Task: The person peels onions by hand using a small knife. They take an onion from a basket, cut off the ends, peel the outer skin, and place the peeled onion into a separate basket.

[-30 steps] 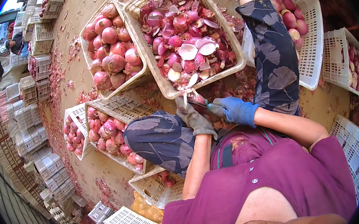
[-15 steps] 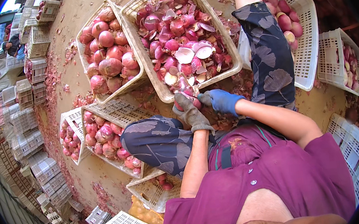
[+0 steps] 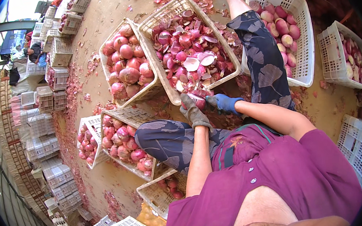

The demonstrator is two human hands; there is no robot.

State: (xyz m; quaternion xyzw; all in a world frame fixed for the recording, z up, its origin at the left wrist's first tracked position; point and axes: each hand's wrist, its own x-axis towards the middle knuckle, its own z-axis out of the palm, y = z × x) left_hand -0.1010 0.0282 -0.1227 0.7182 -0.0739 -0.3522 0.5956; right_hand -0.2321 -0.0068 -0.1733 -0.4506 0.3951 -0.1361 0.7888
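My left hand (image 3: 195, 112), in a grey glove, is closed around a red onion (image 3: 197, 101) at the near edge of a crate of onion skins (image 3: 214, 34). My right hand (image 3: 224, 103), in a blue glove, is just right of the onion with its fingers curled together. Whatever those fingers hold is too small or hidden to make out. Loose purple skins (image 3: 185, 47) and pale scraps fill that crate. Against its left side stands a crate of unpeeled onions (image 3: 126, 52).
Smooth peeled onions (image 3: 286, 40) lie in a white crate (image 3: 307, 53) beyond my right leg, with another crate (image 3: 332, 61) beside it. More onion crates (image 3: 126, 146) stand by my left knee. Stacked crates (image 3: 59, 50) line the far left. Skins litter the floor.
The view has shifted, so the crates appear slightly further right. The onion in my left hand shows more of its side, and my right hand is a little further from it.
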